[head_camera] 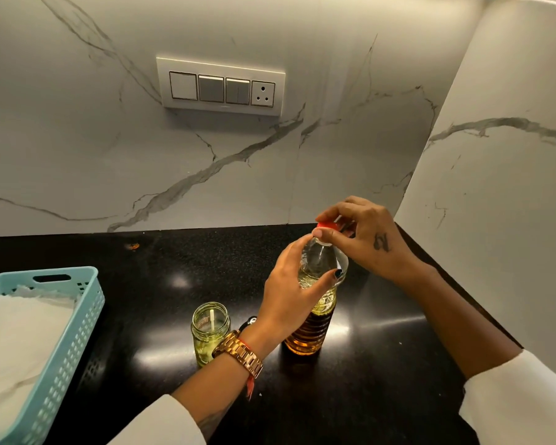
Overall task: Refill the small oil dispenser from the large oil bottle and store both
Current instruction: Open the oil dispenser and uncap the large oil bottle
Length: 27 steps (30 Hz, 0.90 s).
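We've got the large oil bottle (315, 303) upright on the black counter (382, 364), left hand (289, 293) wrapped around its shoulder, right hand (363, 234) pinching the red cap (328, 225) just above that grip. Cap on or coming off, we can't tell. Small dispenser jar (210, 332) stands open just left of the left wrist, a little oil in it. We judge: early, no pour visible, storing both left. Blue basket (68, 316) sits well left.

left hand (286, 293): fingers curled, gripping | right hand (360, 239): fingertips pinching, above left
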Available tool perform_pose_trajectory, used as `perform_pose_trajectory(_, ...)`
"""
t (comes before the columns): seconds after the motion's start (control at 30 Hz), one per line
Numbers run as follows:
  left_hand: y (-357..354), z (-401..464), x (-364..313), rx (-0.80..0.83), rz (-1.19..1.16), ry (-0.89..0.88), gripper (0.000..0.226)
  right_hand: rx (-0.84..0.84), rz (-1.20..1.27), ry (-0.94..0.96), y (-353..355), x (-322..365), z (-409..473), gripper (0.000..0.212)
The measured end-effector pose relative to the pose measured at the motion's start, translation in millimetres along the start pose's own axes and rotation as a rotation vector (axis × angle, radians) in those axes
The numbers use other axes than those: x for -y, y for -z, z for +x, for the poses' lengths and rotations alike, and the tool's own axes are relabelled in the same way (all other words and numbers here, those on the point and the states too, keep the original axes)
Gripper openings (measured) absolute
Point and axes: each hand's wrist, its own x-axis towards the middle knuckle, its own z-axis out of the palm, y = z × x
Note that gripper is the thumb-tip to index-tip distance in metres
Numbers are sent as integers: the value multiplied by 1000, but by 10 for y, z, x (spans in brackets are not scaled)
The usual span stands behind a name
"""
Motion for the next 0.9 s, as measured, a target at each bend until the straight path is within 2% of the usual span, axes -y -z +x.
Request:
perform_pose_trajectory(0.07,-15,5,32,0,-2,6,59,123,109,10,59,-36,35,26)
perform_pose_trajectory(0.13,-29,2,53,-3,-9,13,66,322,179,6,148,-54,75,41)
perform_pose_trajectory(0.17,-28,-1,48,-4,-7,12,66,365,189,-9,168,-56,84,50)
perform_pose_trajectory(0.2,-26,-3,43,-5,-4,10,66,346,193,-28,166,-48,82,58)
perform_pose_trajectory(0.27,-15,-4,29,-8,1,4,59,204,141,-48,99,-28,43,60)
perform_pose_trajectory(0.37,1,-8,8,-15,9,-6,55,33,14,-22,-12,-9,-17,40)
perform_pose_trajectory(0.4,-4,-5,20,-14,8,-3,55,33,17,-20,-13,-9,-19,34)
perform_pose_trajectory(0.47,-21,2,42,-9,5,7,62,133,108,-40,44,-6,3,32)
perform_pose_trajectory(0.57,-28,5,48,-9,6,14,69,281,211,-94,127,27,34,52)
perform_pose_trajectory(0.63,-20,2,32,-11,1,9,60,207,149,-108,110,51,24,58)
perform_pose_trajectory(0.73,-11,1,11,-14,4,7,57,78,53,-88,55,45,-6,50)
perform_pose_trajectory(0.9,-14,17,23,8,2,32,65,107,64,-75,107,39,52,28)
